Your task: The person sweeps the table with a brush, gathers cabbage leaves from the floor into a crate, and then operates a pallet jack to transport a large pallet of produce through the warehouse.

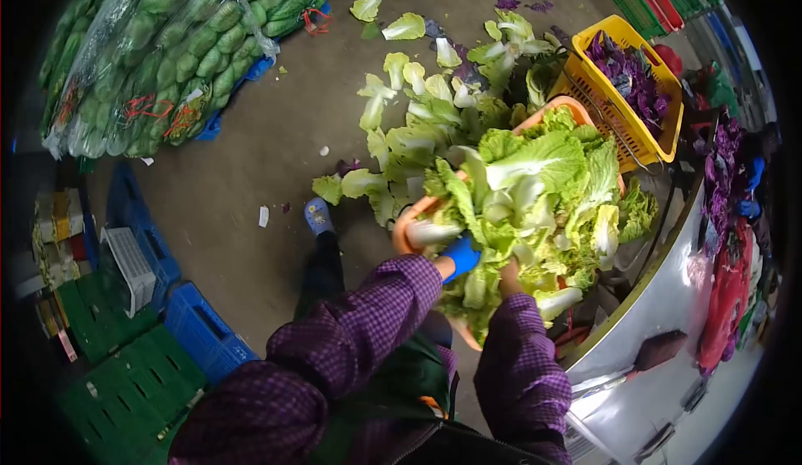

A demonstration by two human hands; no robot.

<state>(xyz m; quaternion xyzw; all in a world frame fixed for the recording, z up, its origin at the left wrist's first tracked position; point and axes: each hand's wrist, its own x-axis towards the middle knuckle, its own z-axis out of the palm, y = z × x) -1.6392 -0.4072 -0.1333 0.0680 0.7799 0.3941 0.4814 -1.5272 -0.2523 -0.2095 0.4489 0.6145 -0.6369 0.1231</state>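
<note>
An orange basket (402, 235) in front of me is heaped with green and white cabbage leaves (535, 172). My left hand (462, 258), in a blue glove, reaches into the heap near the basket's near left side, and leaves cover its fingertips. A little to its right, my right hand (509, 278) is pushed in among the leaves, which hide its fingers. Whether either hand grips a leaf cannot be made out.
Loose leaves (418, 143) litter the floor beyond the basket. A yellow crate (647, 143) holds purple leaves. To the right is a metal table (643, 306) with a brown-bladed tool (660, 350). Netted green vegetables (175, 55) are piled left; blue pallets (196, 331) stand below.
</note>
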